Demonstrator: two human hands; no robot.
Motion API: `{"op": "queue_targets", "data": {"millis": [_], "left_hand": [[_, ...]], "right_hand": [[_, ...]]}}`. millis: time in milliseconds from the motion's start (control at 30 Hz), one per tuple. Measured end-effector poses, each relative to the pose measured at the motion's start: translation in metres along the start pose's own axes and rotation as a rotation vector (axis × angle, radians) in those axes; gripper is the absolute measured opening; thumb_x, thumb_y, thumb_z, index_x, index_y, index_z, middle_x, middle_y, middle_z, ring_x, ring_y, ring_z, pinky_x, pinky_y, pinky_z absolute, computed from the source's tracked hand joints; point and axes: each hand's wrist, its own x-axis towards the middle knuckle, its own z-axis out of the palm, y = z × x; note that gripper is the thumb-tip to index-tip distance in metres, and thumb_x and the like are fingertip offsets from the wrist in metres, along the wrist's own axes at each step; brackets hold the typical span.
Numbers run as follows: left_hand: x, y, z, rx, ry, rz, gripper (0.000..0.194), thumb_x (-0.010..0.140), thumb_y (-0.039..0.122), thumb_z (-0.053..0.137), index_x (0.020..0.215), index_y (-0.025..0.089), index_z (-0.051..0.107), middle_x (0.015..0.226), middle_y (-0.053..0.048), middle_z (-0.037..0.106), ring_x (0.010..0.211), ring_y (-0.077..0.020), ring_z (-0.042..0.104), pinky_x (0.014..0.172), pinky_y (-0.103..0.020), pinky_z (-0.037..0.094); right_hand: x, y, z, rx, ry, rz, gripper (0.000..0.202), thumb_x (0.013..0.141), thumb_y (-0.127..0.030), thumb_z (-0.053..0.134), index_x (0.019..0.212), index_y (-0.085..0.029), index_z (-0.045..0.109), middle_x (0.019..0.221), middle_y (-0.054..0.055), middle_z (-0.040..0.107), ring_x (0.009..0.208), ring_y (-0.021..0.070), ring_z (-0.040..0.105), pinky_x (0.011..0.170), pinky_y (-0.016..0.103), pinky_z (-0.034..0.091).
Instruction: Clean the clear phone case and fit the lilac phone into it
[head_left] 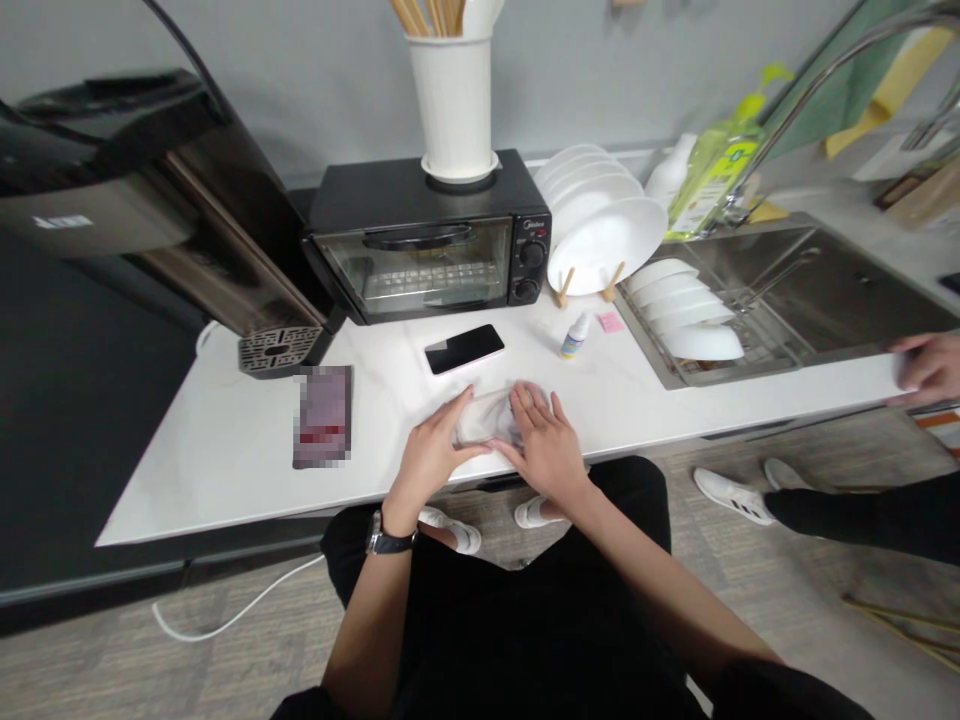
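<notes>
A whitish, partly see-through flat packet or cloth (487, 420) lies near the front edge of the white counter (390, 400); I cannot make out exactly which. My left hand (433, 450) holds its left end between thumb and fingers, a dark-strapped watch on that wrist. Across its right part rests my right hand (546, 440), fingers laid over the top and thumb at the front edge. Just behind the hands is a phone (465, 349), screen up. A small white bottle (575, 336) stands to the right of it, beside a pink paper slip (610, 322).
Behind are a black toaster oven (427, 265) and racked white plates (607, 240). A black machine (225, 230) and a pixelated packet (324, 415) are at left. The sink (795, 290) holds stacked bowls; another person's hand (930, 368) touches the counter at right.
</notes>
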Motion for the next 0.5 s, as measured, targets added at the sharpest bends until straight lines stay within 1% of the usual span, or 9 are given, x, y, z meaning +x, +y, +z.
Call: {"op": "queue_targets", "data": {"millis": [33,100,167,200,267,300,367,433,500], "left_hand": [[0.0,0.0,-0.001,-0.009,-0.01,0.006,0.093,0.089,0.031,0.085,0.168,0.031,0.037,0.165,-0.009,0.057,0.148,-0.0285,0.06,0.125,-0.045,0.052],[0.0,0.0,-0.002,-0.02,-0.031,0.012,0.09,0.09,0.019,0.078,0.169,0.03,0.036,0.166,-0.009,0.055,0.149,-0.0274,0.059,0.124,-0.044,0.052],[-0.001,0.0,-0.002,-0.02,-0.045,-0.007,0.091,0.087,0.009,0.071,0.169,0.03,0.037,0.166,-0.008,0.056,0.148,-0.0258,0.061,0.123,-0.042,0.053],[-0.001,0.0,-0.003,-0.018,-0.046,-0.022,0.093,0.086,0.006,0.07,0.169,0.03,0.037,0.165,-0.008,0.057,0.147,-0.0254,0.061,0.122,-0.042,0.053],[-0.001,0.001,-0.002,-0.02,-0.048,-0.036,0.095,0.086,0.008,0.073,0.17,0.032,0.035,0.163,-0.007,0.058,0.146,-0.0254,0.062,0.122,-0.043,0.054],[-0.001,0.002,-0.002,-0.022,-0.049,-0.03,0.096,0.086,0.012,0.077,0.17,0.032,0.034,0.164,-0.007,0.058,0.147,-0.0257,0.061,0.123,-0.044,0.053],[-0.001,0.002,-0.002,-0.021,-0.038,-0.016,0.098,0.086,0.022,0.085,0.169,0.033,0.035,0.164,-0.007,0.058,0.148,-0.0265,0.06,0.125,-0.045,0.051],[0.0,0.002,-0.001,-0.013,-0.021,-0.009,0.099,0.084,0.031,0.09,0.168,0.032,0.037,0.164,-0.007,0.058,0.148,-0.0271,0.061,0.125,-0.044,0.051],[0.001,0.001,-0.001,-0.006,-0.009,-0.01,0.098,0.084,0.035,0.091,0.167,0.031,0.039,0.163,-0.008,0.059,0.147,-0.0273,0.061,0.125,-0.044,0.051]], "right_hand": [[0.007,-0.011,0.006,0.03,-0.008,-0.028,0.083,0.108,-0.06,0.053,0.165,-0.002,0.042,0.169,0.026,0.044,0.161,0.0406,0.04,0.131,0.065,0.035],[0.015,-0.036,0.017,0.095,-0.023,-0.106,0.084,0.107,-0.063,0.052,0.165,-0.003,0.042,0.169,0.026,0.044,0.162,0.038,0.039,0.132,0.062,0.034],[0.01,-0.053,0.019,0.139,-0.038,-0.175,0.086,0.107,-0.067,0.05,0.165,-0.004,0.043,0.169,0.023,0.045,0.161,0.0358,0.041,0.133,0.059,0.033],[0.004,-0.054,0.017,0.144,-0.046,-0.196,0.087,0.106,-0.069,0.048,0.165,-0.005,0.043,0.169,0.022,0.046,0.161,0.0351,0.042,0.134,0.059,0.033],[-0.011,-0.043,0.008,0.121,-0.066,-0.208,0.086,0.107,-0.071,0.045,0.165,-0.008,0.044,0.17,0.019,0.046,0.16,0.0339,0.043,0.135,0.06,0.031],[-0.018,-0.032,0.002,0.094,-0.072,-0.196,0.084,0.108,-0.07,0.043,0.165,-0.009,0.044,0.17,0.017,0.046,0.16,0.0335,0.044,0.135,0.06,0.031],[-0.026,-0.005,-0.01,0.021,-0.058,-0.122,0.079,0.11,-0.065,0.042,0.166,-0.01,0.043,0.17,0.017,0.045,0.16,0.0352,0.043,0.134,0.063,0.031],[-0.023,0.014,-0.015,-0.044,-0.03,-0.035,0.078,0.111,-0.061,0.043,0.166,-0.008,0.042,0.171,0.019,0.043,0.16,0.0385,0.042,0.132,0.067,0.032],[-0.011,0.018,-0.011,-0.065,-0.016,0.013,0.081,0.11,-0.061,0.046,0.165,-0.002,0.041,0.171,0.023,0.041,0.161,0.0416,0.039,0.13,0.069,0.033]]}}
